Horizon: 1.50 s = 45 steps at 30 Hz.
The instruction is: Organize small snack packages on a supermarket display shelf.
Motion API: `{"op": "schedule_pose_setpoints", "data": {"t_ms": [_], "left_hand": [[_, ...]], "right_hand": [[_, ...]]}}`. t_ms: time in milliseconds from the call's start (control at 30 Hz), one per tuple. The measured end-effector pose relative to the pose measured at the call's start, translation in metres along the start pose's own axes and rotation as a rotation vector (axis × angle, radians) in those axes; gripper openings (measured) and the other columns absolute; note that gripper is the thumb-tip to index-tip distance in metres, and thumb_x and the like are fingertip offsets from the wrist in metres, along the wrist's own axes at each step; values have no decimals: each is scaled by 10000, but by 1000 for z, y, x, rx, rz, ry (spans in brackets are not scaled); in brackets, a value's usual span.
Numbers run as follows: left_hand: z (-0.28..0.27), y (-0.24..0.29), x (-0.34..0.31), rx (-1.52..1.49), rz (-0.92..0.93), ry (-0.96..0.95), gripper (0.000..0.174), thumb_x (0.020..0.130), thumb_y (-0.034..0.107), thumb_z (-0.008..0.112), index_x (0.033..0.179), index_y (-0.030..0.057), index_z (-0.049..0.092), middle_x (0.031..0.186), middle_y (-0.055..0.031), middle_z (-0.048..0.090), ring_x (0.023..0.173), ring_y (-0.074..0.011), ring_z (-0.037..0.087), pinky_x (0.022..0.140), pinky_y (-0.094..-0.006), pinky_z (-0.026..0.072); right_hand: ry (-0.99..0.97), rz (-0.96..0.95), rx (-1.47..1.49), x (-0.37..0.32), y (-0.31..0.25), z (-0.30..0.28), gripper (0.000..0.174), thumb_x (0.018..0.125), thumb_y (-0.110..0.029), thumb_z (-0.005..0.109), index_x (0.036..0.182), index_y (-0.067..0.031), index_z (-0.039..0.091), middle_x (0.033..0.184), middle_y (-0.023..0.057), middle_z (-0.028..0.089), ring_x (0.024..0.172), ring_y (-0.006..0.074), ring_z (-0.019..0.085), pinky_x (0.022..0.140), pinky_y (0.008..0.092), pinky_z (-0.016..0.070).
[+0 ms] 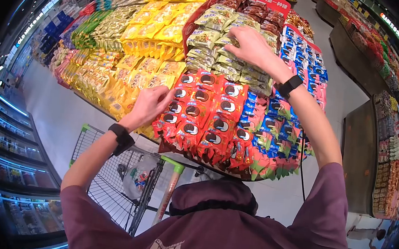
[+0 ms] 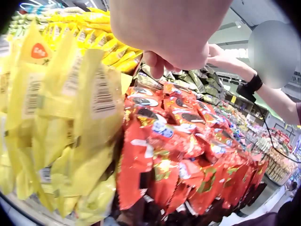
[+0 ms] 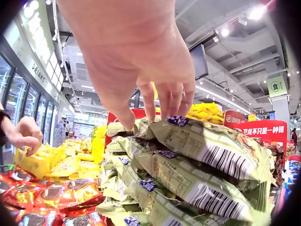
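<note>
My right hand (image 1: 251, 46) reaches over stacked olive-green snack packets (image 1: 207, 37). From the right wrist, its fingers (image 3: 162, 96) point down with their tips right at the top packet (image 3: 211, 143), thumb apart from them. White barcodes show on the packet ends, and the far side of the fingertips is hidden. My left hand (image 1: 151, 103) hovers by the left edge of the red cookie packets (image 1: 200, 110), its fingers loosely bent and nothing visible in them. In the left wrist view, those red packets lie below and beyond the hand (image 2: 169, 37), beside tall yellow packets (image 2: 89, 127).
Blue and pink packets (image 1: 275, 126) fill the display's right side; yellow bags (image 1: 156, 21) are piled at the back left. A red divider board (image 1: 189, 26) borders the green stack. A shopping cart (image 1: 101, 187) with a clear bag stands at the near left. Shelving (image 1: 358, 157) lines the right aisle.
</note>
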<state>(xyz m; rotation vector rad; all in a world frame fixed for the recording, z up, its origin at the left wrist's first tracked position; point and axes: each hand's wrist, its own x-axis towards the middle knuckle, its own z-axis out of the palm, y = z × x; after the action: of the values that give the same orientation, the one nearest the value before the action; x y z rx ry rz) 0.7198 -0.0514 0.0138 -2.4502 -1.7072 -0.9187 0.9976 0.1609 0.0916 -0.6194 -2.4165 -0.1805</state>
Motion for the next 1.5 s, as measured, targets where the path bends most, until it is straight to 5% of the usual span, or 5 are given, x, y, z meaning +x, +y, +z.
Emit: {"op": "schedule_pose_setpoints", "data": {"t_ms": [133,333,633,1000,1500], "left_hand": [[1,15,61,149,240,80,101,924,138,674,937,47,635,868,-103,626,657,-322,612,558,-405,491],[9,14,137,339,304,233,349,879,131,690,1214,85,605,1175,-101,662,1022,-314,641,817,-411,556],[24,-6,162,318,285,174,374,811,-15,613,1154,98,715,1205,-73,701,1108,-292,641,893,-398,552],[30,-1,155,291,198,175,505,787,-89,581,1251,91,662,1300,-107,648,1206,-300,597,981,-401,519],[51,42,151,325,117,198,531,974,396,588,1395,73,557,1438,-234,504,1350,-367,446,1082,-466,371]], "right_hand": [[-46,71,-43,1,-2,0,359,824,-294,735,979,14,632,944,200,678,943,397,650,812,489,536],[10,14,-140,-3,-5,7,383,810,-304,745,984,18,631,933,200,677,947,392,646,829,480,535],[-104,12,65,-13,6,0,366,885,-273,693,1177,-60,635,1173,144,629,1171,333,562,1006,442,466],[-48,-27,5,-14,1,6,321,906,-273,667,1138,-51,672,1071,123,675,1077,314,598,939,422,505],[-99,113,56,64,54,4,440,891,-349,666,1184,-21,664,1031,213,711,1003,380,673,925,453,512]]}}
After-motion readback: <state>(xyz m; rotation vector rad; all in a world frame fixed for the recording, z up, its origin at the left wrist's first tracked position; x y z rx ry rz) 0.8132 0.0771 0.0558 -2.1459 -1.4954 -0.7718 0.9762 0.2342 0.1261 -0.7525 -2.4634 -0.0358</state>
